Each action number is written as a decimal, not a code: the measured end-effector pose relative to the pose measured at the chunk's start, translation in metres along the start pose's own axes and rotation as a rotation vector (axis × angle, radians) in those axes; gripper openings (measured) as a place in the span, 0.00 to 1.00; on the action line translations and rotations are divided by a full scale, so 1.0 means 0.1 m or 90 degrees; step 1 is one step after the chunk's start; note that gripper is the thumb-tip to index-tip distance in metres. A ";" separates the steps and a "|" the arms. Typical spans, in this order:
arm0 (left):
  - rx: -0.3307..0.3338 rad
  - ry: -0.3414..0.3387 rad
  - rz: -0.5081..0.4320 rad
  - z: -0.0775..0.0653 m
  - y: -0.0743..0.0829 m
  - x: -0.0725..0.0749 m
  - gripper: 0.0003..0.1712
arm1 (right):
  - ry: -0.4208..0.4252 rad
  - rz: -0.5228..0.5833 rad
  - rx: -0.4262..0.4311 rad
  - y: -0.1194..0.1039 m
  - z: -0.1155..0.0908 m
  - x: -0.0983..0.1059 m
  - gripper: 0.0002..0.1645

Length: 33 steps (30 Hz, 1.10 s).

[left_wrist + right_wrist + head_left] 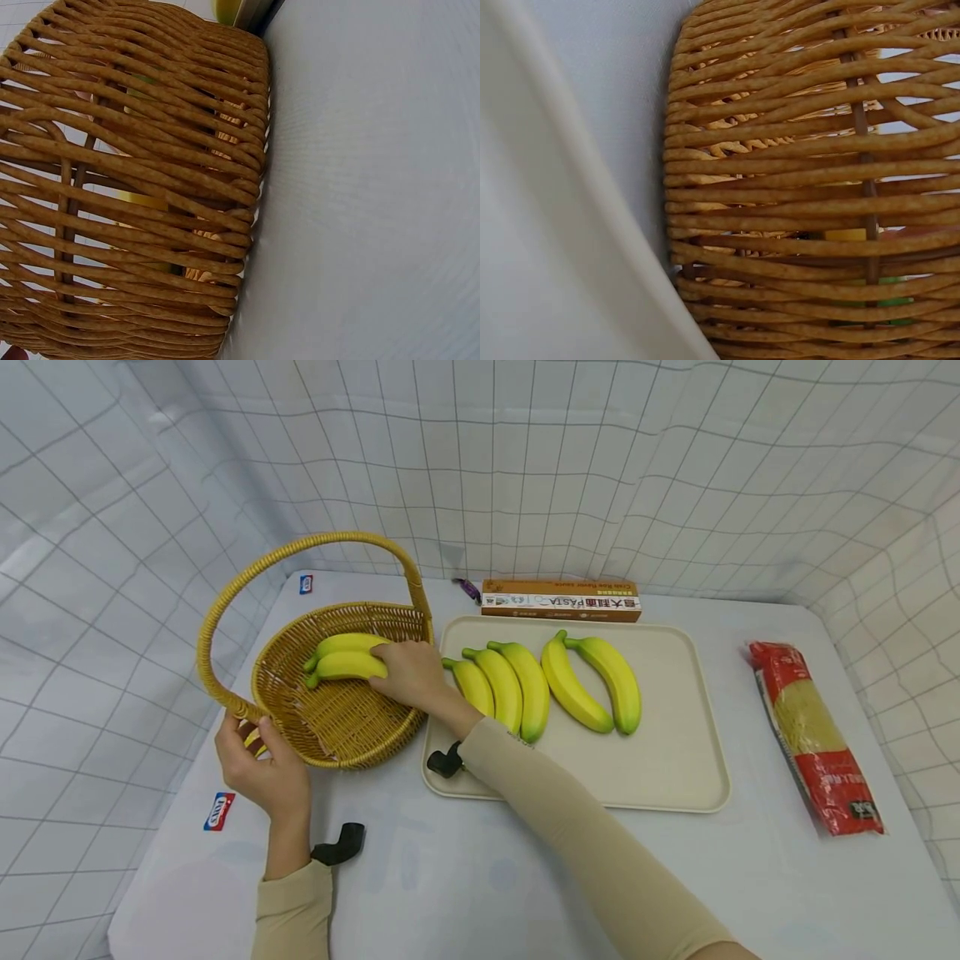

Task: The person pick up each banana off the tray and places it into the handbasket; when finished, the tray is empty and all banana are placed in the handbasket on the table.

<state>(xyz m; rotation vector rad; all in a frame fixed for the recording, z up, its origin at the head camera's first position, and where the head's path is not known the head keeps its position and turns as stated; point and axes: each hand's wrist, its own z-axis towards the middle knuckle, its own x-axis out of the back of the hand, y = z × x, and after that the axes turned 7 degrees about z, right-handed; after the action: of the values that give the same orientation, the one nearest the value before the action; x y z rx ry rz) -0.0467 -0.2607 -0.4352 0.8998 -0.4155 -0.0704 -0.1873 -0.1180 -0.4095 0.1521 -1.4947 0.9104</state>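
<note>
A wicker basket (337, 760) with a tall hooped handle stands at the left, holding two yellow bananas with green tips. My right hand (412, 675) reaches in over its right rim and grips the end of the nearer banana (345, 665). Behind that lies the other banana (348, 643). At the basket's left, my left hand (262, 768) holds the rim by the handle's foot, thumb on the near side. A bit of yellow shows between its fingers. Both wrist views are mostly filled by the woven wall (135, 172), hiding the grips.
Right of the basket is a cream tray (660, 777) with several bananas (532, 689). A pasta box (561, 600) and a purple-wrapped sweet (468, 590) lie behind it. A red noodle packet (817, 739) rests far right. Small wrapped pieces (218, 811) lie left.
</note>
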 end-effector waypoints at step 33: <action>0.010 -0.005 0.011 -0.01 0.06 0.01 0.17 | 0.075 0.358 0.025 0.14 -0.26 0.22 0.33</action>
<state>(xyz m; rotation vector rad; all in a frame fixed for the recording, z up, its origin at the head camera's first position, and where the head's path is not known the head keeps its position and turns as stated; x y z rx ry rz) -0.0463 -0.2566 -0.4310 0.9122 -0.4320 -0.0552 -0.1787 -0.0835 -0.3997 -0.3056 -1.4311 1.3705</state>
